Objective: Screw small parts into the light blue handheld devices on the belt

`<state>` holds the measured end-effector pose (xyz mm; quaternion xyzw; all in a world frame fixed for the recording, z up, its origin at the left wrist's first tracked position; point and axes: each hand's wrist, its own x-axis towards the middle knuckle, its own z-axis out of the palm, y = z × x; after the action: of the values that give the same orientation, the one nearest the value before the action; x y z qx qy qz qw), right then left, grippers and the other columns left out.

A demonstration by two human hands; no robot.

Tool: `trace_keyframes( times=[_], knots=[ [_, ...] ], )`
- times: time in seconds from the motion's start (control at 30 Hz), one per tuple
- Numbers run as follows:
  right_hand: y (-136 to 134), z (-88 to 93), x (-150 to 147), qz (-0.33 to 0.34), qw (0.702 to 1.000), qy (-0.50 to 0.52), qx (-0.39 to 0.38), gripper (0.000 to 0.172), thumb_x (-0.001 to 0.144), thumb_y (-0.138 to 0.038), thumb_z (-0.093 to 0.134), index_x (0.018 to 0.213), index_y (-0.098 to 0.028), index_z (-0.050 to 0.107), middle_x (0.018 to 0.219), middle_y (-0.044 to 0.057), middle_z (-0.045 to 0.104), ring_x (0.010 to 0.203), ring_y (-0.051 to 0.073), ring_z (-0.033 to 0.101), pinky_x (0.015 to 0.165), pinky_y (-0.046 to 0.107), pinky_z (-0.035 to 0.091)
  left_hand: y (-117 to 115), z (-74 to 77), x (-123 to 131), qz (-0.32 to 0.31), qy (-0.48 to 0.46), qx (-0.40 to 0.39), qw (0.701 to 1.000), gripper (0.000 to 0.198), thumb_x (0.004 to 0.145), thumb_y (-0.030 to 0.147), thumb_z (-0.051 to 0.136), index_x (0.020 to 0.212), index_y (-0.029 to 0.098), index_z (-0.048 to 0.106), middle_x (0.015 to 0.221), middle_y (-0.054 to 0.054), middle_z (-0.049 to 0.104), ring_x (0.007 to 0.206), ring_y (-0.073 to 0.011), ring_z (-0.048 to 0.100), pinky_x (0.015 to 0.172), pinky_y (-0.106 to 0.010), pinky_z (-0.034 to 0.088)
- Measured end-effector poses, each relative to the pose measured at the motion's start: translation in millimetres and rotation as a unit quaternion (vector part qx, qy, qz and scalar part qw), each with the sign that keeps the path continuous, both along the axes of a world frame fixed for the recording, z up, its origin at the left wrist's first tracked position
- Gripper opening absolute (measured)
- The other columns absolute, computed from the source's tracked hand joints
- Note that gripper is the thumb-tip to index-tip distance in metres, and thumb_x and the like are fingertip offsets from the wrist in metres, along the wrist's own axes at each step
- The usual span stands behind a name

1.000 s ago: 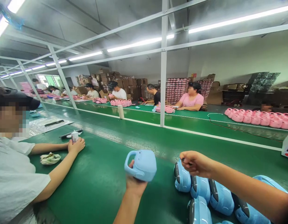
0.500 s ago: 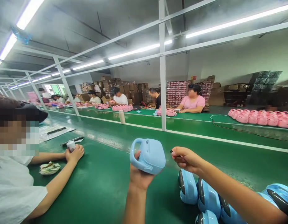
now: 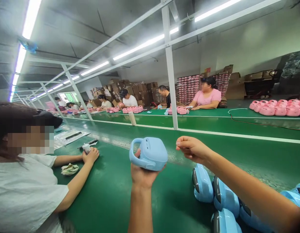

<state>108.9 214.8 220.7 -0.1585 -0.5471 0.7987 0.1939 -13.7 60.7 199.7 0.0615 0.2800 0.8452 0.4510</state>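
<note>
My left hand (image 3: 143,177) holds a light-blue device with a carrying handle (image 3: 155,154) from below, above the green bench. It is a rounded box, like a portable speaker, with a loop handle on its left and small port openings on the upper face. The thumb reaches up through the handle. Just right of the device, and apart from it, my right hand (image 3: 194,149) is raised with thumb and forefinger pinched together. Whatever lies in that pinch is hidden. Several glossy blue housings with dark front panels (image 3: 202,185) sit below my right forearm.
A co-worker in a white shirt (image 3: 26,191) sits at the left, hands around a small whitish object (image 3: 86,148). A crumpled cloth (image 3: 69,169) lies nearby. Across the white rail, people work beside pink housings (image 3: 267,109). A white post (image 3: 171,81) rises ahead.
The view has turned and tilted slightly. Both hands stay raised beside each other. The small dark piece seen earlier at my right fingertips no longer shows.
</note>
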Motion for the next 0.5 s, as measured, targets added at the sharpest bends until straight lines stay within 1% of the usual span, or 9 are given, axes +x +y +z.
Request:
trace_keyframes(
  times=[0.13, 0.2, 0.3, 0.33, 0.43, 0.5],
  knots=[
    [-8, 5.8, 6, -0.022, 0.999, 0.016, 0.039, 0.032, 0.056, -0.031, 0.081, 0.073, -0.014, 0.06, 0.056, -0.002, 0.062, 0.035, 0.001, 0.027, 0.031, 0.016, 0.022, 0, 3.3, 9, 0.004, 0.019, 0.006, 1.0, 0.035, 0.081, 0.042, 0.054, 0.11, 0.024, 0.061, 0.101, -0.008, 0.067, 0.091, -0.0301, 0.062, 0.082, -0.056, 0.048],
    [-11, 9.3, 9, -0.034, 0.998, 0.025, 0.056, 0.036, 0.052, -0.031, 0.084, 0.075, -0.013, 0.063, 0.061, 0.0, 0.065, 0.036, 0.001, 0.031, 0.032, 0.017, 0.023, 0, 4.0, 12, 0.007, 0.024, 0.006, 1.0, 0.036, 0.082, 0.041, 0.053, 0.111, 0.022, 0.061, 0.1, -0.009, 0.067, 0.092, -0.0296, 0.061, 0.084, -0.053, 0.048],
    [-17, 12.6, 14, -0.025, 0.995, 0.021, 0.093, 0.04, 0.048, -0.03, 0.085, 0.077, -0.013, 0.064, 0.066, 0.002, 0.067, 0.037, 0.003, 0.037, 0.032, 0.018, 0.024, 2, 3.6, 16, 0.013, 0.029, 0.005, 0.999, 0.038, 0.082, 0.037, 0.052, 0.114, 0.018, 0.061, 0.099, -0.01, 0.068, 0.094, -0.0285, 0.062, 0.087, -0.048, 0.048],
    [-19, 13.0, 16, -0.018, 0.993, 0.019, 0.111, 0.039, 0.05, -0.032, 0.084, 0.077, -0.013, 0.064, 0.067, 0.002, 0.067, 0.036, 0.003, 0.036, 0.031, 0.018, 0.024, 3, 2.9, 16, 0.018, 0.035, 0.007, 0.999, 0.039, 0.082, 0.036, 0.052, 0.115, 0.017, 0.06, 0.098, -0.011, 0.068, 0.094, -0.0286, 0.062, 0.088, -0.047, 0.048],
    [-25, 12.8, 20, -0.006, 0.986, 0.025, 0.166, 0.036, 0.062, -0.042, 0.078, 0.074, -0.013, 0.06, 0.069, 0.003, 0.068, 0.034, 0.002, 0.032, 0.031, 0.019, 0.025, 8, -0.7, 20, 0.044, 0.071, 0.016, 0.996, 0.043, 0.077, 0.033, 0.057, 0.116, 0.013, 0.06, 0.095, -0.011, 0.069, 0.095, -0.0305, 0.062, 0.089, -0.047, 0.048],
    [-27, 12.9, 21, -0.006, 0.983, 0.034, 0.178, 0.036, 0.067, -0.046, 0.073, 0.074, -0.015, 0.056, 0.066, 0.002, 0.067, 0.033, 0.002, 0.03, 0.031, 0.018, 0.023, 13, -5.0, 24, 0.065, 0.099, 0.019, 0.993, 0.046, 0.072, 0.033, 0.063, 0.114, 0.013, 0.061, 0.092, -0.01, 0.069, 0.096, -0.032, 0.063, 0.089, -0.047, 0.048]
  ],
)
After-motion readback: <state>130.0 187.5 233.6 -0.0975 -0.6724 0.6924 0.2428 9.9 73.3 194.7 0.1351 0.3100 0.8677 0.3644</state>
